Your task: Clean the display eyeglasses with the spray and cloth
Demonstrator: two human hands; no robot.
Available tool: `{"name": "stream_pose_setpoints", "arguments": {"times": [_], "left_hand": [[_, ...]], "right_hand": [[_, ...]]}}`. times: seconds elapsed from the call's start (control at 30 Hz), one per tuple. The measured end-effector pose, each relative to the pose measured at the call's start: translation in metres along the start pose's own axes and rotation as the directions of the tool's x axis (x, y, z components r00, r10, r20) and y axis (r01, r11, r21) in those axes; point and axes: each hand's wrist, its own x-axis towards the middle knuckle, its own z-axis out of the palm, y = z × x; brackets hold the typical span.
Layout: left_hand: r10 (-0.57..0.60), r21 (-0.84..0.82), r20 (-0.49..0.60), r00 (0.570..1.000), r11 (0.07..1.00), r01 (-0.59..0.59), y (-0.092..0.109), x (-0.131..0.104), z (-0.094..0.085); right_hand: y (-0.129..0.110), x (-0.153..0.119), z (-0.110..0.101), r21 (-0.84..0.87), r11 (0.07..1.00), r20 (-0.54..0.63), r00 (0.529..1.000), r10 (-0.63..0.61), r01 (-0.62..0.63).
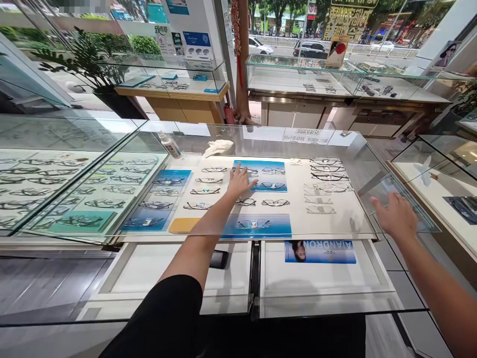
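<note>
"Fingers were spread wide on the left hand [240, 186], weren't they?"

"Yes, over thin-rimmed eyeglasses [249, 171] on a blue rectangular card [261, 163]. I couldn't tell whether they touched."

"And the right hand [401, 218]?"

"Empty, its fingers parted, by the right end of the clear glass display case [335, 236]. A crumpled white cloth [219, 147] lay beyond the eyeglasses."

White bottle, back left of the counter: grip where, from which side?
Around the bottle's labelled body, below the cap, probably from the near side: it looks slim and roundish, and the white cloth lies to its right.
</note>
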Motion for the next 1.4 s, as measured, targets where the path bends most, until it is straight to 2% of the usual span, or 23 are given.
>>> {"name": "stream_pose_setpoints", "arguments": {"times": [0.17,0.43,0.6,0.7,0.83,0.93,1.1,1.17,1.2,1.27,1.3,1.37,1.4], "left_hand": [[-0.032,-0.042,0.028,0.999,0.999,0.034,0.001,0.015,0.002],[-0.03,-0.056,0.038,0.999,0.998,0.032,-0.005,0.025,0.01],[-0.025,-0.027,0.045,0.999,0.999,0.026,-0.007,0.022,0.008],[-0.03,-0.007,-0.015,0.999,1.0,0.03,-0.001,0.013,0.005],[-0.016,-0.033,-0.173,0.985,0.999,0.01,0.025,-0.005,0.001],[0.063,-0.102,-0.239,0.969,0.991,-0.09,0.058,-0.023,-0.003],[0.226,-0.123,-0.21,0.951,0.959,-0.255,0.119,-0.072,-0.006],[0.323,-0.161,-0.123,0.938,0.926,-0.34,0.142,-0.097,-0.01],[0.389,-0.201,-0.026,0.921,0.9,-0.386,0.153,-0.11,-0.014],[0.525,-0.294,0.18,0.832,0.836,-0.464,0.176,-0.136,-0.024],[0.582,-0.338,0.261,0.77,0.802,-0.492,0.188,-0.149,-0.031],[0.678,-0.47,0.441,0.588,0.733,-0.492,0.211,-0.174,-0.045],[0.711,-0.549,0.487,0.508,0.701,-0.455,0.222,-0.185,-0.053]], "right_hand": [[0.001,0.0,0.002,0.007,1.0,-0.007,1.0,0.008,-0.008],[0.001,0.001,0.001,-0.008,1.0,-0.004,1.0,0.007,-0.007],[0.001,0.002,0.001,-0.011,1.0,0.008,1.0,-0.009,0.009],[0.0,0.003,0.003,-0.001,1.0,0.006,1.0,-0.007,0.007],[-0.001,0.005,0.006,0.021,1.0,0.006,1.0,0.009,-0.009],[-0.004,0.006,0.009,0.036,0.999,0.008,1.0,0.021,-0.021],[-0.01,0.006,0.011,0.086,0.995,0.007,0.998,0.056,-0.056],[-0.012,0.005,0.012,0.092,0.991,-0.028,0.995,0.096,-0.093],[-0.013,0.005,0.012,0.087,0.989,-0.042,0.992,0.122,-0.118],[-0.016,0.007,0.012,0.073,0.985,-0.018,0.987,0.159,-0.158],[-0.016,0.008,0.012,0.062,0.985,0.011,0.987,0.16,-0.16],[-0.017,0.012,0.012,0.027,0.991,0.044,0.99,0.131,-0.132],[-0.016,0.014,0.012,0.015,0.992,0.064,0.991,0.121,-0.122]]}}
